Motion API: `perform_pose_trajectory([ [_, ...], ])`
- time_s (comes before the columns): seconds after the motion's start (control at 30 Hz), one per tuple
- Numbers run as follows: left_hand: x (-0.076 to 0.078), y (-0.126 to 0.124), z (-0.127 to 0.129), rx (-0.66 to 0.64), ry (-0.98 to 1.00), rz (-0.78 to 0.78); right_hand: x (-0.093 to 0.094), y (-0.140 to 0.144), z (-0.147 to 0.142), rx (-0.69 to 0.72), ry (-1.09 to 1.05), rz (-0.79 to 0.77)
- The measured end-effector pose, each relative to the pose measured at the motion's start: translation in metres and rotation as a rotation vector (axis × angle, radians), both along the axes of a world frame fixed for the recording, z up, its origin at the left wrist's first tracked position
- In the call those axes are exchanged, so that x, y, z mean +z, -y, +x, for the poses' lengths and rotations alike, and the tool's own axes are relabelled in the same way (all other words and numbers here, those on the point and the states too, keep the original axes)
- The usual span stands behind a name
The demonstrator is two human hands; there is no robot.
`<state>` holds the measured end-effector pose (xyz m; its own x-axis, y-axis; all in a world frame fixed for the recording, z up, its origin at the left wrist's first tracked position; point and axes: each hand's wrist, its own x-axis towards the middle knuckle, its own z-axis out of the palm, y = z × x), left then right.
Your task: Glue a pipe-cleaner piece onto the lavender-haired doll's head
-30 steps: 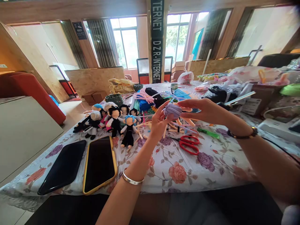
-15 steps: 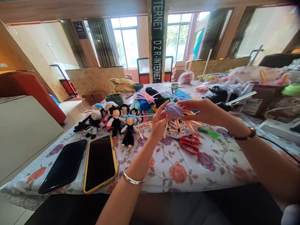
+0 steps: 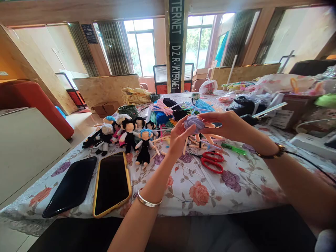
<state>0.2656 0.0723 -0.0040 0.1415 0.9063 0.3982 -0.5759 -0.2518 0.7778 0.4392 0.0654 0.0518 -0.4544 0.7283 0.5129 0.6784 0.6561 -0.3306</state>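
Between my hands, above the table, is a pipe-cleaner doll with a head wrapped in lavender strands (image 3: 193, 123); peach-coloured limbs stick out below and to the right. My left hand (image 3: 180, 136) grips the head from the left, thumb pressed across its front. From the right, my right hand (image 3: 223, 123) closes its fingers on the head's other side. Its fingertips are partly hidden behind the doll. Below the hands lie red-handled scissors (image 3: 212, 161) and a green tool (image 3: 234, 149). Loose peach and pale pipe cleaners (image 3: 157, 148) are scattered just left of them.
Several finished dolls (image 3: 128, 134) stand in a group at left, behind a black phone-shaped slab (image 3: 70, 185) and a yellow-cased phone (image 3: 112, 185). Bundles of coloured pipe cleaners (image 3: 164, 106) lie beyond my hands. A box (image 3: 291, 108) and plastic bags crowd the right side.
My left thumb has shifted slightly up across the lavender head, and the doll has turned a little. Its peach limbs show less below my right hand. The table items stay put.
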Motion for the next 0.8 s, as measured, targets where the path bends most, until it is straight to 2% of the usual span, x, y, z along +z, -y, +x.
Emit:
perform_pose_trajectory([
  [0.4, 0.0007, -0.0002, 0.0003, 0.009, 0.006, -0.014, -0.0001, -0.0007, -0.0010, 0.015, 0.045, 0.065],
  [0.8, -0.0018, -0.0021, -0.0005, 0.018, -0.030, -0.015, 0.0030, 0.0010, 0.0026, 0.064, 0.082, 0.034],
])
